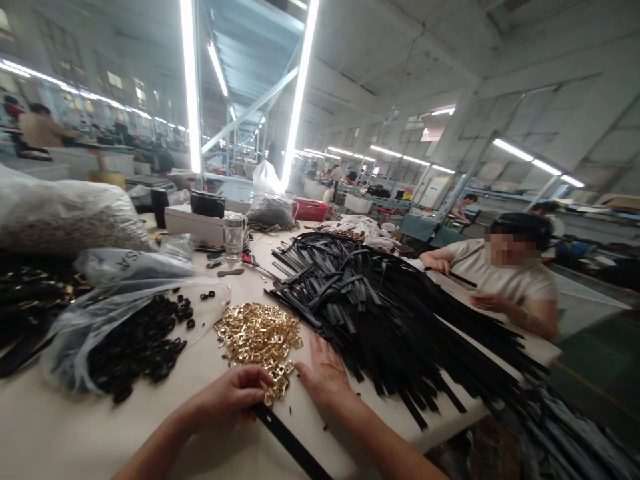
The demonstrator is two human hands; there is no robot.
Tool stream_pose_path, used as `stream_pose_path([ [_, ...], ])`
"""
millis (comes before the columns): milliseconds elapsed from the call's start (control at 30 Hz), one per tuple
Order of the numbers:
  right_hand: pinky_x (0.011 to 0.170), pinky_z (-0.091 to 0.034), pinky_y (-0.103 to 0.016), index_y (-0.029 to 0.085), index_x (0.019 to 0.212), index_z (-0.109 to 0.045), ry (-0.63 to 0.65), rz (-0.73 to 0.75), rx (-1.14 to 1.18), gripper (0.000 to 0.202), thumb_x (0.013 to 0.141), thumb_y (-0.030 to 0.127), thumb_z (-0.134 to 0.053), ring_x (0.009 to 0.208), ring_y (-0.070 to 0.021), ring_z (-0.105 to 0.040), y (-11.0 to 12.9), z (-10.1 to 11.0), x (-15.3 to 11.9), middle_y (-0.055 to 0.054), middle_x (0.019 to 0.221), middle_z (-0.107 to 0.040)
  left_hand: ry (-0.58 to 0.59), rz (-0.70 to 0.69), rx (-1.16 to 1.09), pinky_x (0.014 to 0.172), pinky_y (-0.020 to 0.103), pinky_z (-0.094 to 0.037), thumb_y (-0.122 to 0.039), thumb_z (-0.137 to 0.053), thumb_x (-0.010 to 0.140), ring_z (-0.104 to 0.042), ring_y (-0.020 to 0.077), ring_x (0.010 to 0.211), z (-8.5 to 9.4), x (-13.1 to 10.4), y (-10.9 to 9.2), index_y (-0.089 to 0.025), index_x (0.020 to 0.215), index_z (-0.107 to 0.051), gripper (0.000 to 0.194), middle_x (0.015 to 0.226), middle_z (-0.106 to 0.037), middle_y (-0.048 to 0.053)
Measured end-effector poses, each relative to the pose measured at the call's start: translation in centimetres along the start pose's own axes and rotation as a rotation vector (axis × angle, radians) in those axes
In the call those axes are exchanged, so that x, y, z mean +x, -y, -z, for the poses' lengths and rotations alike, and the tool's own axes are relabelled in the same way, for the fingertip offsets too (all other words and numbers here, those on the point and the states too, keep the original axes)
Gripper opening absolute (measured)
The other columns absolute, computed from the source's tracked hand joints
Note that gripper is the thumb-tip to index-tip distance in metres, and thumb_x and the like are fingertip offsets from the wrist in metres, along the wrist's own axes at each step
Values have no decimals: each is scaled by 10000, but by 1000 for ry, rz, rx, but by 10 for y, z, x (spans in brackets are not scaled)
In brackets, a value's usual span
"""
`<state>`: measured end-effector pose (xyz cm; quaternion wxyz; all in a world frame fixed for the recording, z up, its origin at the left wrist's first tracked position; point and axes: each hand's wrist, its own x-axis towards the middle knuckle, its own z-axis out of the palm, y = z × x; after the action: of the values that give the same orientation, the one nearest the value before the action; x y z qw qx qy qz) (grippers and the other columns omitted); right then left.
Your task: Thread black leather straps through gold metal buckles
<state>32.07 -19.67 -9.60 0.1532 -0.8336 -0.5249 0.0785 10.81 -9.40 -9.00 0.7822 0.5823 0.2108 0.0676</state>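
My left hand (239, 392) is closed, thumb against fingers, on the end of a black strap (293, 445) that runs down toward me. A hole shows near the strap's end. Gold buckles lie right at these fingertips; whether one is held too, I cannot tell. My right hand (326, 373) lies open and flat, fingers stretched forward, between the heap of gold buckles (260, 330) and a large pile of black straps (350, 287). Its fingertips reach the straps' edge, and no grip on anything shows.
Black loops (145, 347) spill from a clear plastic bag (75, 333) on the left. Behind the buckles stand a glass jar (233, 239) and red-handled scissors (250, 261). A co-worker (520, 280) sits across the table on the right, handling a strap.
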Motion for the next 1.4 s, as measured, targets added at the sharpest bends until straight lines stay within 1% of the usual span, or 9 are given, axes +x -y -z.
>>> stream_pose_path([
  [167,1153,-163,-396,66,1452,-315,35,118,92,732,871,485,-466,1416,-278,-182,23,-21,7,-133,1522,-259,64,-31,87,529,212,-372,-373,-725,706,-461,73,515,0,0,1,-165,909,-636,304,657,-559,-40],
  [400,1155,-173,-399,61,1443,-321,-20,189,202,720,868,459,-492,1408,-274,-208,60,-35,26,-150,1513,-274,108,-120,178,519,193,-358,-341,-698,712,-426,70,542,-6,-1,0,-161,910,-661,270,676,-535,-38],
  [600,1124,-243,-396,95,1400,-389,-142,123,191,620,910,474,-398,1345,-269,-332,31,-27,27,-148,1436,-399,30,-126,384,505,194,-323,-190,-591,717,-409,87,541,-11,3,10,-187,933,-692,238,620,-514,-44],
  [733,1103,-273,-394,114,1375,-431,-117,76,141,617,898,504,-400,1307,-284,-388,11,-21,38,-150,1394,-456,11,-184,373,540,209,-335,-159,-590,701,-424,103,570,-18,4,10,-196,894,-721,236,619,-542,-32],
  [933,1118,-225,-431,116,1405,-388,-117,55,239,633,901,498,-407,1366,-297,-304,21,-25,74,-148,1454,-389,-24,-254,389,613,233,-410,-256,-645,730,-524,137,633,-19,6,13,-213,892,-739,193,717,-647,6],
  [1133,1105,-255,-378,129,1353,-467,-78,174,386,570,921,495,-404,1297,-255,-409,52,-32,97,-139,1365,-502,-92,-315,506,627,234,-424,-298,-642,764,-558,148,654,-9,12,15,-192,894,-729,189,744,-669,21],
  [1233,1061,-334,-320,147,1377,-437,-14,246,463,583,961,527,-289,1258,-197,-467,61,-29,101,-102,1361,-520,-187,-331,534,640,229,-420,-308,-634,774,-559,146,678,-4,13,11,-178,849,-721,173,751,-669,21],
  [1333,1044,-365,-319,120,1431,-342,23,266,523,632,979,527,-170,1283,-181,-449,49,-18,91,-120,1416,-457,-279,-320,429,650,231,-427,-308,-652,759,-561,141,690,0,13,5,-163,776,-695,152,733,-654,16],
  [1400,1082,-322,-358,133,1448,-314,44,295,527,650,956,555,-260,1332,-205,-385,31,-7,75,-126,1458,-397,-309,-287,280,577,224,-419,-333,-671,741,-558,128,630,3,11,1,-157,761,-664,178,692,-631,5],
])
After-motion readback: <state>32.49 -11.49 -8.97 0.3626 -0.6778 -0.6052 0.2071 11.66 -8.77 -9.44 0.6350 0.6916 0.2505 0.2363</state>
